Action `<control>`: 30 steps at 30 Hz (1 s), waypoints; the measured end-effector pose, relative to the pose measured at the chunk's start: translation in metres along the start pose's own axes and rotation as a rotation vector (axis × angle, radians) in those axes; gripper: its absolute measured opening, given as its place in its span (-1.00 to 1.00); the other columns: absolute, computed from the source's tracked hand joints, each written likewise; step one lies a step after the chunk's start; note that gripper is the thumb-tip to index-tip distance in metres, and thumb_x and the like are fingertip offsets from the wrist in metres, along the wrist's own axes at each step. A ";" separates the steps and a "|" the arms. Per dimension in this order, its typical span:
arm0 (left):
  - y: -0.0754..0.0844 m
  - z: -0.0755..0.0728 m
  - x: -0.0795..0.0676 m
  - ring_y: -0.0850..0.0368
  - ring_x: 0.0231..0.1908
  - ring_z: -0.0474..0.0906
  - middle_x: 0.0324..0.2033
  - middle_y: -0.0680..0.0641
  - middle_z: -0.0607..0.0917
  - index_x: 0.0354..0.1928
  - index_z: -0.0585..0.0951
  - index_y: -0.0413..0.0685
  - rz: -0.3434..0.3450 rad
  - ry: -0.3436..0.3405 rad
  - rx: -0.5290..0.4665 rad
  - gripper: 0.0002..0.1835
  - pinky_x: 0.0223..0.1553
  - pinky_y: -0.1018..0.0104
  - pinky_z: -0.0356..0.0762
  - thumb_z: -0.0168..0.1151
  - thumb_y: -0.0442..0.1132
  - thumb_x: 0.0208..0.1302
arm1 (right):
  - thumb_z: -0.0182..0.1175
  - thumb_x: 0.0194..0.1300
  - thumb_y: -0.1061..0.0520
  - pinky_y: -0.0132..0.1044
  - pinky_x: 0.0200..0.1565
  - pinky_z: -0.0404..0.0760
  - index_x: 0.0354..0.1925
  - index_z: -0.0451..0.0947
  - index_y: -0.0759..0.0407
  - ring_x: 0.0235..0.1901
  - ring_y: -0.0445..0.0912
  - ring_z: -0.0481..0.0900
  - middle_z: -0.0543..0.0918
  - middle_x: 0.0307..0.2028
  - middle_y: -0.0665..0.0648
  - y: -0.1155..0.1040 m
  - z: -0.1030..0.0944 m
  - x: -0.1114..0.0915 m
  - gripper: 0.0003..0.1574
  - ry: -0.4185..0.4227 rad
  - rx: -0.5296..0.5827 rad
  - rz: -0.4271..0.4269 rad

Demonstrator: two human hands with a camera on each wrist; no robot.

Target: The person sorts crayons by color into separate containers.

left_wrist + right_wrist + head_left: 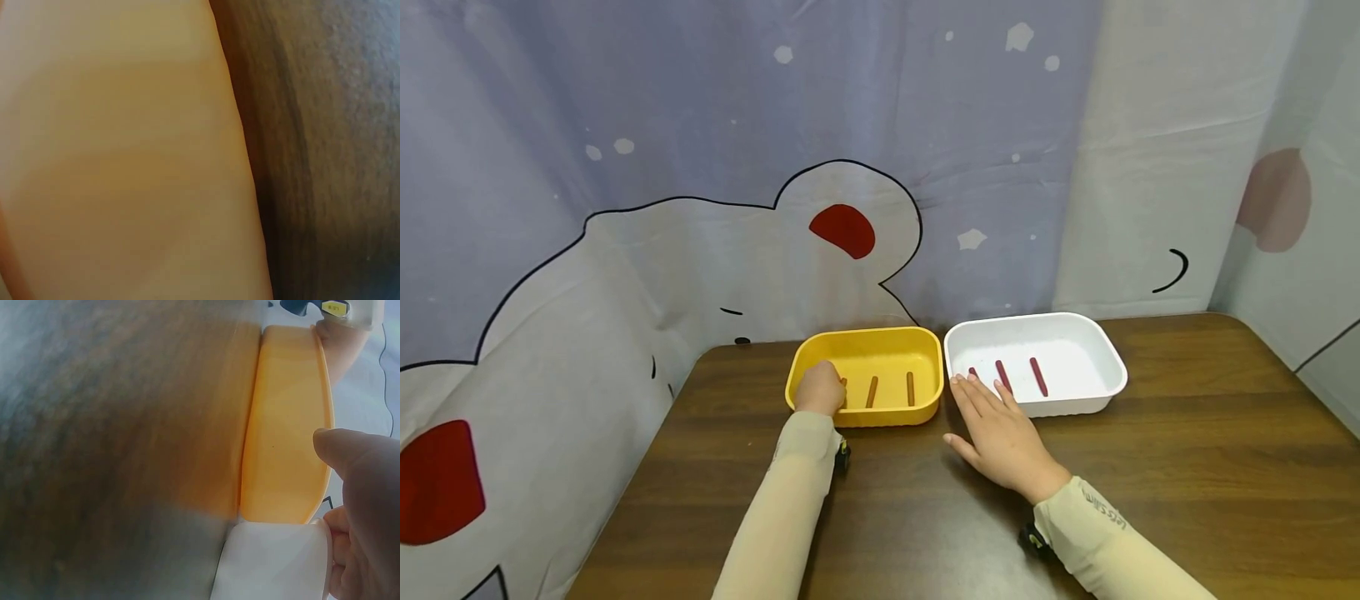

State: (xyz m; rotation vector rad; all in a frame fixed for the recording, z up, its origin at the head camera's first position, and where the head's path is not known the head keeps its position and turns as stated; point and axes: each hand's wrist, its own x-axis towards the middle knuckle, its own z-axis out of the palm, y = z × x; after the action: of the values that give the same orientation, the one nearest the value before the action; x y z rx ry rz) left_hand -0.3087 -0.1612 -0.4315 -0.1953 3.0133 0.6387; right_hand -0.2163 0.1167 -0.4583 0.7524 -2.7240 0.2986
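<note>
My left hand (821, 388) reaches over the near left rim of the yellow tray (930, 408); its fingertips are hidden, so whether they pinch anything does not show. Close by its right side is a brown stick (843, 393). Two more brown sticks, a middle one (872, 392) and a right one (910, 388), lie in that tray. My right hand (1000, 435) extends its fingers to the near left corner of the white tray (1086, 404), thumb spread. Three dark red sticks, one of them (1038, 377) fully visible, lie inside. The left wrist view shows mostly blurred skin.
Both trays stand side by side at the back of the brown wooden table (895, 517). Behind them hangs a printed curtain (985, 167), which also runs along the left and right sides. Dark wrist cameras sit under both cuffs.
</note>
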 end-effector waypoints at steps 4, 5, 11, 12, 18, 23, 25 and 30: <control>0.000 0.000 -0.001 0.11 -0.67 0.25 -0.76 0.02 0.27 -0.70 0.41 -0.04 -0.001 0.001 0.005 -0.53 -0.58 0.31 0.26 0.18 -0.28 0.47 | 0.20 0.44 -0.21 0.14 0.50 0.04 0.52 0.15 0.36 0.48 0.17 0.22 0.26 0.49 0.28 0.000 0.000 0.000 -0.01 -0.001 0.001 0.002; 0.000 -0.001 -0.001 0.11 -0.67 0.26 -0.76 0.02 0.29 -0.69 0.42 -0.05 -0.003 0.003 0.007 -0.54 -0.58 0.31 0.26 0.18 -0.28 0.47 | 0.21 0.43 -0.20 0.14 0.50 0.03 0.52 0.15 0.36 0.48 0.17 0.22 0.26 0.49 0.28 0.000 0.000 0.000 -0.01 -0.001 0.004 0.003; 0.000 0.000 -0.001 0.10 -0.65 0.24 -0.74 0.01 0.30 -0.68 0.45 -0.07 -0.001 0.012 0.002 -0.55 -0.56 0.29 0.25 0.19 -0.28 0.46 | 0.22 0.43 -0.19 0.12 0.51 -0.01 0.52 0.15 0.36 0.50 0.16 0.18 0.26 0.49 0.28 -0.001 0.000 0.000 -0.01 -0.003 0.006 0.005; 0.000 0.000 -0.001 0.10 -0.65 0.24 -0.75 0.01 0.30 -0.68 0.44 -0.06 -0.001 0.013 0.000 -0.55 -0.57 0.30 0.24 0.19 -0.28 0.46 | 0.22 0.43 -0.19 0.12 0.52 -0.02 0.52 0.15 0.36 0.50 0.15 0.18 0.26 0.49 0.28 -0.001 0.000 0.000 -0.01 -0.003 0.006 0.006; 0.003 0.000 -0.003 0.10 -0.63 0.28 -0.69 0.01 0.37 -0.64 0.47 -0.06 -0.001 0.043 -0.013 -0.60 -0.57 0.30 0.23 0.21 -0.27 0.44 | 0.24 0.42 -0.17 0.14 0.50 0.02 0.51 0.18 0.38 0.48 0.18 0.22 0.29 0.48 0.31 0.000 -0.002 0.000 -0.02 0.014 0.012 0.000; 0.003 0.001 -0.003 0.10 -0.62 0.27 -0.66 0.00 0.38 -0.55 0.47 -0.09 0.000 0.071 -0.037 -0.70 -0.57 0.27 0.21 0.13 -0.29 0.41 | 0.25 0.41 -0.16 0.15 0.50 0.04 0.50 0.18 0.38 0.48 0.18 0.22 0.30 0.47 0.32 0.000 -0.002 -0.001 -0.02 0.018 0.009 -0.005; 0.002 0.000 -0.005 0.09 -0.60 0.33 -0.62 -0.03 0.46 -0.47 0.54 -0.12 0.015 0.088 -0.051 -0.77 -0.55 0.24 0.30 0.10 -0.29 0.40 | 0.25 0.41 -0.17 0.15 0.49 0.06 0.50 0.18 0.38 0.48 0.18 0.22 0.31 0.46 0.32 0.000 -0.002 -0.001 -0.02 0.015 0.004 -0.004; 0.000 -0.003 -0.013 0.01 -0.36 0.59 -0.29 -0.08 0.71 -0.11 0.67 -0.14 0.089 0.154 -0.105 -0.80 -0.27 0.09 0.59 0.12 -0.23 0.40 | 0.22 0.43 -0.19 0.17 0.49 0.07 0.51 0.18 0.38 0.48 0.19 0.22 0.29 0.47 0.31 0.000 -0.003 0.000 -0.02 -0.001 0.015 0.007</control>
State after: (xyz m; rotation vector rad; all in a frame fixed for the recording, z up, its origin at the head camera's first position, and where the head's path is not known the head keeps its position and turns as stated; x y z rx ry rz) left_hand -0.2963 -0.1613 -0.4281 -0.1199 3.1525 0.8277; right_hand -0.2158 0.1175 -0.4560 0.7471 -2.7286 0.3204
